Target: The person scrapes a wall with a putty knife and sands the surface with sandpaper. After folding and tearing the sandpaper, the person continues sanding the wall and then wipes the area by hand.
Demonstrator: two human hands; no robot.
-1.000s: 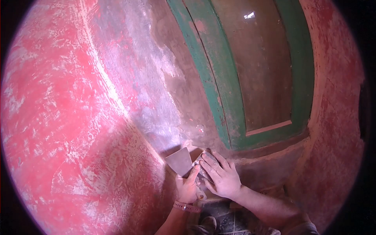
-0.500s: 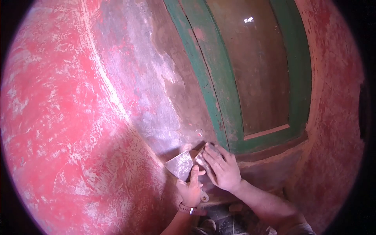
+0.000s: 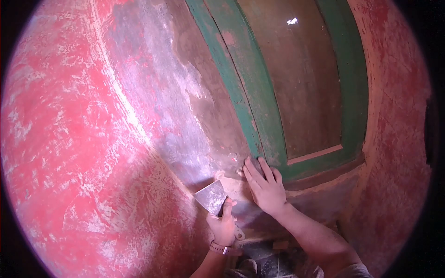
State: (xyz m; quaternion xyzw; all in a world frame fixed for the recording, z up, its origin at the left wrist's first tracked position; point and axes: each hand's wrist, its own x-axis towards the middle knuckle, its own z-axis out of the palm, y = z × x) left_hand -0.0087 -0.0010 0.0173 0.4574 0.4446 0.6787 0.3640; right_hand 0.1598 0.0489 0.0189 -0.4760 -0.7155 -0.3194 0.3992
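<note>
The scraper (image 3: pixel 211 196) sits low on the wall, blade flat against it right where the red paint (image 3: pixel 69 139) meets the bare grey patch (image 3: pixel 157 102). There's lots of open wall up and to the left, but it's tight on the right, with the green frame (image 3: pixel 241 92) close by. The left hand (image 3: pixel 224 227) is wrapped around the handle, which it mostly hides, and there's a watch (image 3: pixel 219 249) on that wrist. The right hand (image 3: pixel 265 187) lies flat, fingers nearly together, pressed on the wall at the frame's bottom corner. Can't tell if anything's under the palm.

dull metal scraper blade (image 3: pixel 212 196), rough scuffed wall (image 3: pixel 83 139)
</note>
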